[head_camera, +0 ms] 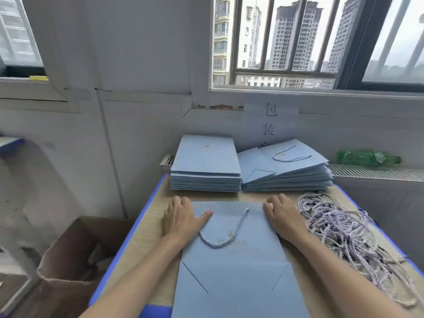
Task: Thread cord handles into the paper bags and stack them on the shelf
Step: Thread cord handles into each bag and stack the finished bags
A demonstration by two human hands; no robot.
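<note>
A flat light-blue paper bag lies on the wooden table in front of me, its top edge away from me. A twisted lilac cord handle loops across its face. My left hand grips the bag's top left corner, fingers curled over the edge. At the top right corner my right hand grips the bag the same way. A heap of loose cords lies to the right. Behind are two stacks of blue bags: the left stack without handles, the right stack with a cord on top.
The table has a blue edge and stands against a white wall under a barred window. A brown cardboard box sits on the floor to the left. A green plastic bottle lies on the radiator ledge at right. A paper sign hangs behind the stacks.
</note>
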